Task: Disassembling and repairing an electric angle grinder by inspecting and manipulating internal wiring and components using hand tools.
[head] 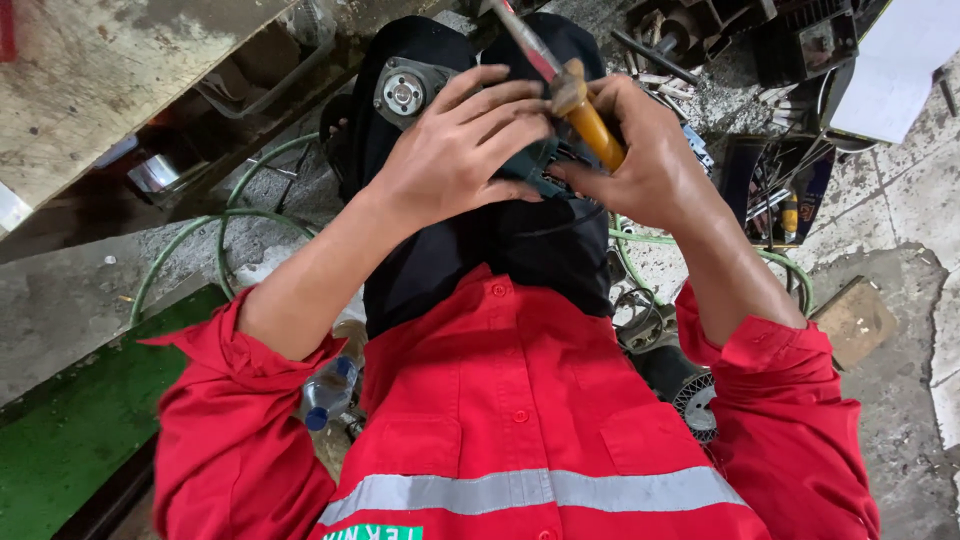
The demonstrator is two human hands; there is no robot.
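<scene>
Orange plastic catches my eye first: the handle of a screwdriver, gripped in my right hand, its reddish shaft slanting up and left toward the top edge of the view. The fingers of that hand are closed around the handle, the thumb lying along its side.

My left hand is wrapped over the dark teal body of an angle grinder, fingers spread across the top and pressing down on it. The grinder sits over my lap, on the black trousers, between both hands. Its round metal gear head with bolt holes sticks out to the left, just beyond my left fingertips. Where the screwdriver tip meets the tool I cannot tell; my left fingers hide it.

Red coverall sleeves frame the lower view, with a grey reflective band across the chest. A green hose loops over the concrete floor to the left. A clear plastic bottle lies beside my left elbow, and a round wire fan guard shows near my right elbow. Scrap metal parts pile up at the top.
</scene>
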